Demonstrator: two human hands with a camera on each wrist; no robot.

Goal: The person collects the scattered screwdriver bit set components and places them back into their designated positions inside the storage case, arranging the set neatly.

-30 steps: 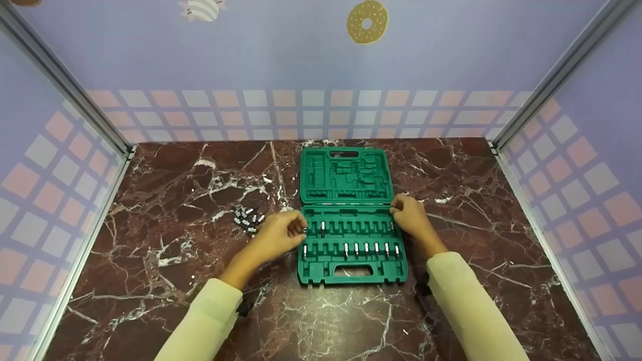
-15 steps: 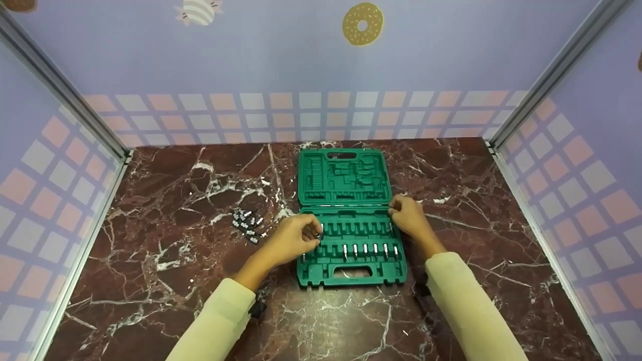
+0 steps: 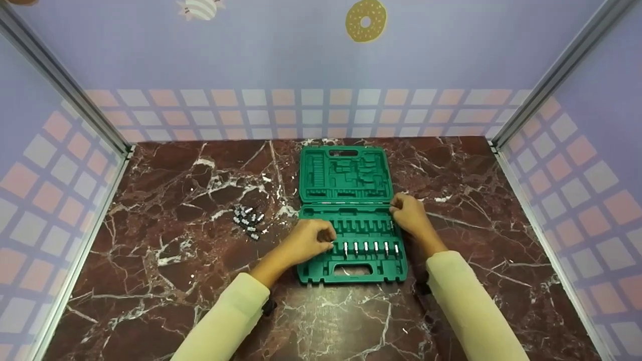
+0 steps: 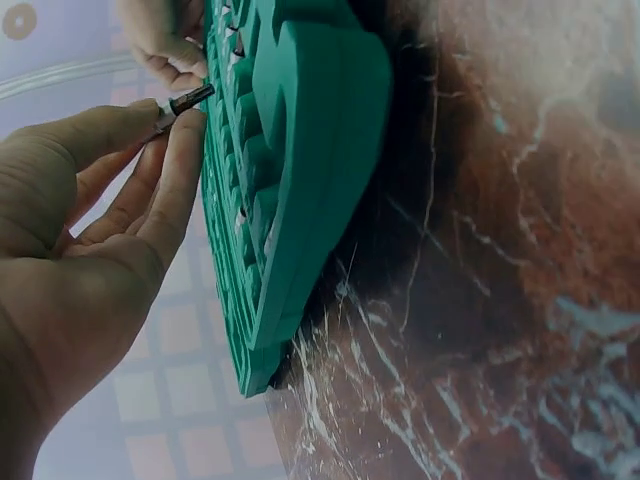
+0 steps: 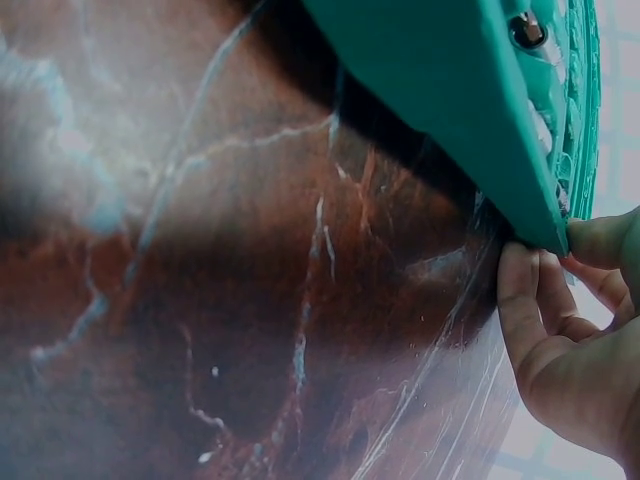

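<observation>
A green plastic socket case (image 3: pixel 346 279) lies unfolded on the marbled tabletop. My left hand (image 3: pixel 307 241) is over the left part of its tray, pinching a bit socket (image 4: pixel 188 99) between thumb and fingers; the silver body is in the grip and the dark tip points toward the case. Several seated bit sockets (image 3: pixel 366 248) line the tray's lower row. Another bit socket (image 3: pixel 392 225) sits at the right end of the upper row. At the case's right edge, near the hinge, my right hand (image 3: pixel 412 216) grips the rim, thumb above and fingers beneath. The left hand hides the tray's left slots.
Left of the case, a small pile of loose bit sockets (image 3: pixel 247 220) lies on the marbled tabletop (image 3: pixel 165 291). The open lid (image 3: pixel 346 195) lies toward the back wall (image 3: pixel 281 60). Panels stand at both sides.
My left hand has moved right from the case's left edge to over the tray, still pinching the bit socket. The right hand has stayed at the case's edge.
</observation>
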